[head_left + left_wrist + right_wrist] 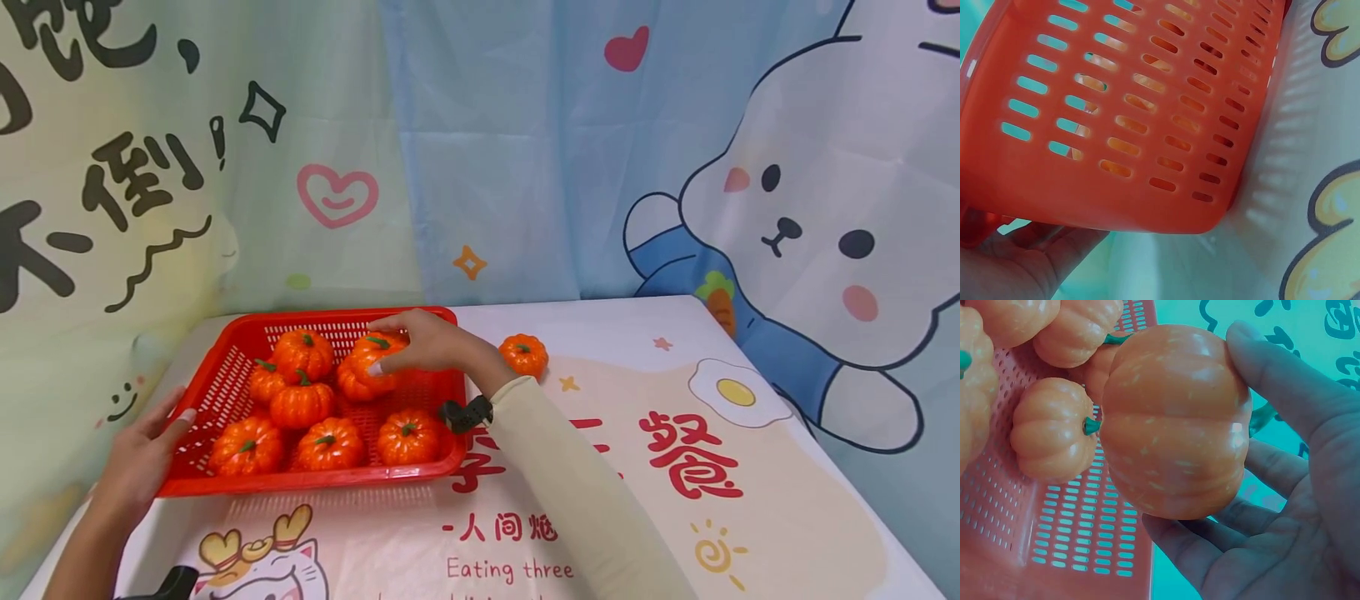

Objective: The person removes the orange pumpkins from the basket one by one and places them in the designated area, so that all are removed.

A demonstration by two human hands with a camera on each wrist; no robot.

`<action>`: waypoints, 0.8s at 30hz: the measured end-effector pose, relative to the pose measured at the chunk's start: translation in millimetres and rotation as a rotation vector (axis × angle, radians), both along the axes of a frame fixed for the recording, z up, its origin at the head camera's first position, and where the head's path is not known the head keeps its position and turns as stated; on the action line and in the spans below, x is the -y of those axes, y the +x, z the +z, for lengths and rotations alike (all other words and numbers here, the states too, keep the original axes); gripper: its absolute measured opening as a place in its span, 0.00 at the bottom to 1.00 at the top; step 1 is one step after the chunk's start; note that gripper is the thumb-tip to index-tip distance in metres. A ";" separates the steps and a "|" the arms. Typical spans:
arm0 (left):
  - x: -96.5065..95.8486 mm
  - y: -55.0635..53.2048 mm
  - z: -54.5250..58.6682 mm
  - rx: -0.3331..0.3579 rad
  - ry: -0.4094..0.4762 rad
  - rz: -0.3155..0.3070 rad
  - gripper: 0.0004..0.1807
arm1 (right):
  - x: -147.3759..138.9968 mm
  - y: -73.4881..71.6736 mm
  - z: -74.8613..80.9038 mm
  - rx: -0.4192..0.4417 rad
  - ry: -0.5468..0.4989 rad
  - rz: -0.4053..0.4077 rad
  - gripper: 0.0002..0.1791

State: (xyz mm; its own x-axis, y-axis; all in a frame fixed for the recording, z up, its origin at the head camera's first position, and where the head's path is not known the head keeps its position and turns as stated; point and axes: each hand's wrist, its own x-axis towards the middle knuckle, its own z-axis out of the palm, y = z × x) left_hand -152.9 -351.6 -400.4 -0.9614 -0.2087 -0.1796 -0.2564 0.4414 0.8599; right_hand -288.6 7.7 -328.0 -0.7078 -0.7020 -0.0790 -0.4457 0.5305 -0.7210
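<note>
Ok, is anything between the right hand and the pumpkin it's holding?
Nothing visible is. The fingers of the right hand curve round the held pumpkin with no object in between. The neighbouring pumpkins lie in the basket, on the side away from the palm.

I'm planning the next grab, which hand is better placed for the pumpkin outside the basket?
Probably the right hand: it's nearer the outside pumpkin, though holding another pumpkin. The left hand grips the basket at its left end.

way in above basket [315,481]; pumpkins [302,406] crowd left and front
</note>
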 end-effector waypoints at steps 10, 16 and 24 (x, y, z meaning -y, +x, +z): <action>1.9 -1.2 -1.1 0.003 -0.006 0.002 0.37 | -14.0 2.7 4.1 -0.019 0.007 -0.027 0.38; 2.1 -1.8 -1.0 0.000 0.000 0.001 0.36 | -22.0 5.6 8.7 0.003 -0.033 -0.043 0.37; -0.7 -5.1 1.0 0.030 -0.007 0.049 0.37 | -30.7 6.9 11.7 -0.010 -0.081 -0.034 0.37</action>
State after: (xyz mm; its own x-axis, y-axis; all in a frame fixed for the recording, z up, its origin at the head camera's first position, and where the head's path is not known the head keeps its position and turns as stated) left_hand -157.9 -350.9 -399.4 -0.9443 -0.2564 -0.2063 -0.3032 0.4342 0.8483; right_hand -281.7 38.4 -316.3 -0.7317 -0.6815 -0.0159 -0.4356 0.4854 -0.7580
